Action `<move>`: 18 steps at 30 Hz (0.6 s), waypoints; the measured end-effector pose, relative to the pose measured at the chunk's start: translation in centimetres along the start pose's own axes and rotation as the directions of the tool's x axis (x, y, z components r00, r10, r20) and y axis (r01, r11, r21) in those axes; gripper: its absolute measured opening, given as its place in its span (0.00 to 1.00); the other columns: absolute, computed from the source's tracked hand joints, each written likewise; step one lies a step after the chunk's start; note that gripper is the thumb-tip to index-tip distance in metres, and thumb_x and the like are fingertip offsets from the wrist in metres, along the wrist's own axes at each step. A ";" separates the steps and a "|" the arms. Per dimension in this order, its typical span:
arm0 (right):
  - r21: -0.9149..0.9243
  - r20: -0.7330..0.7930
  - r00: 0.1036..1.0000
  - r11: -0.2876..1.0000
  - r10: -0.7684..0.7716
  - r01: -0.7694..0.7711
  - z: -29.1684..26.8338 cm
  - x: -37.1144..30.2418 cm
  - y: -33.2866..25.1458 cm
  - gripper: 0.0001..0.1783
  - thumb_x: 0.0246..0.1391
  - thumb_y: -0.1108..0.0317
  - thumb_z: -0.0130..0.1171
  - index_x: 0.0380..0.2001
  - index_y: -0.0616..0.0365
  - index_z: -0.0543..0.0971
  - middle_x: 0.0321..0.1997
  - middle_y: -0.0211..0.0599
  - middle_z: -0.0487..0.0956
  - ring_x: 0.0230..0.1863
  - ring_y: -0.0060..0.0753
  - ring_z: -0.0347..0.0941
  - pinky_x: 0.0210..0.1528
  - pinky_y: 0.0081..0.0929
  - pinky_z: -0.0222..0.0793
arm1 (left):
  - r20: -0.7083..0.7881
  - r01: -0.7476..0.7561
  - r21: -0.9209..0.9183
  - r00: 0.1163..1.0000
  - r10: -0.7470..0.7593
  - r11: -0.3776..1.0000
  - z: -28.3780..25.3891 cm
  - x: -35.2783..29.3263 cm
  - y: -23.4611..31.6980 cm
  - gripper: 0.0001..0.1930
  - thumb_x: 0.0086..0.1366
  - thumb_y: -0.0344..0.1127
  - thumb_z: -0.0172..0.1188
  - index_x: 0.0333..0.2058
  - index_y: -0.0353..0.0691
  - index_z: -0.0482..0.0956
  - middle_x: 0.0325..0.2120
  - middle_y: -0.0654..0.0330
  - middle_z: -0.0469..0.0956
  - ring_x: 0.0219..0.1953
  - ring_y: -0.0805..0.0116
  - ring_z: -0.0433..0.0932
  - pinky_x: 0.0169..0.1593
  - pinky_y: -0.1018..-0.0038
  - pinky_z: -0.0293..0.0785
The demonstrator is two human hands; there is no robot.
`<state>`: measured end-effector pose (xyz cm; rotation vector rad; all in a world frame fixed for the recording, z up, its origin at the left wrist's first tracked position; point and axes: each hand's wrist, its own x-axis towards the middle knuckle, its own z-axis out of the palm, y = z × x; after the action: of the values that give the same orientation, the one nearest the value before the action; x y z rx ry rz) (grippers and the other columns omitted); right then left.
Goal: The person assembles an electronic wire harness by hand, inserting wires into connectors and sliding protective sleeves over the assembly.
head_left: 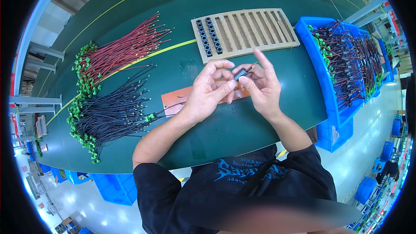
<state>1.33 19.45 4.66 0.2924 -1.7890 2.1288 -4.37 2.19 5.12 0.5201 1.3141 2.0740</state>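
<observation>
My left hand (209, 90) and my right hand (263, 90) meet above the middle of the table, both closed with thumbs and fingers around a small black cylinder (240, 74). Short reddish and dark wire ends (251, 66) stick out of the cylinder's upper right end, by my right fingers. A green connector (150, 117) lies left of my left wrist, and its thin leads run toward that hand, which hides where they go. Beneath my hands lies an orange-brown flat strip (190, 92), partly covered by them.
Red wires (130, 45) and black wires (115, 108) with green connectors lie in bundles at left. Farther back, a slotted tan tray (247, 30) holds two columns of black cylinders (202, 39). A blue bin (318, 76) at right contains many wired assemblies (346, 60).
</observation>
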 end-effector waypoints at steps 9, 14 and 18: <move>-0.108 0.034 0.999 0.994 0.032 -0.028 -0.3 -0.3 0.5 0.35 0.63 0.81 0.58 0.71 0.64 0.59 0.50 0.44 0.79 0.46 0.26 0.78 0.50 0.24 0.75 | -0.032 -0.003 -0.019 0.999 0.002 1.000 0.4 0.0 0.7 0.20 0.69 0.23 0.58 0.57 0.37 0.64 0.40 0.59 0.74 0.35 0.74 0.78 0.41 0.77 0.78; -0.122 0.033 0.996 0.990 0.079 -0.075 -0.4 -0.3 -0.2 0.31 0.67 0.75 0.54 0.70 0.65 0.60 0.49 0.43 0.80 0.43 0.23 0.77 0.46 0.20 0.75 | -0.063 0.024 -0.040 0.998 -0.026 0.999 0.3 0.0 0.9 0.20 0.66 0.22 0.62 0.54 0.34 0.67 0.38 0.57 0.76 0.35 0.72 0.79 0.44 0.75 0.77; -0.003 -0.024 0.987 0.987 0.158 -0.158 -0.3 -0.3 -0.3 0.23 0.69 0.71 0.52 0.65 0.67 0.68 0.46 0.41 0.81 0.40 0.21 0.77 0.42 0.19 0.75 | -0.063 0.039 0.029 0.997 -0.038 0.999 -0.2 0.0 0.7 0.20 0.65 0.22 0.63 0.54 0.34 0.67 0.34 0.57 0.79 0.34 0.70 0.82 0.40 0.74 0.80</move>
<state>1.73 19.79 4.76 0.1271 -1.8597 2.2247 -4.64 1.86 5.66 0.4431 1.3826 2.0565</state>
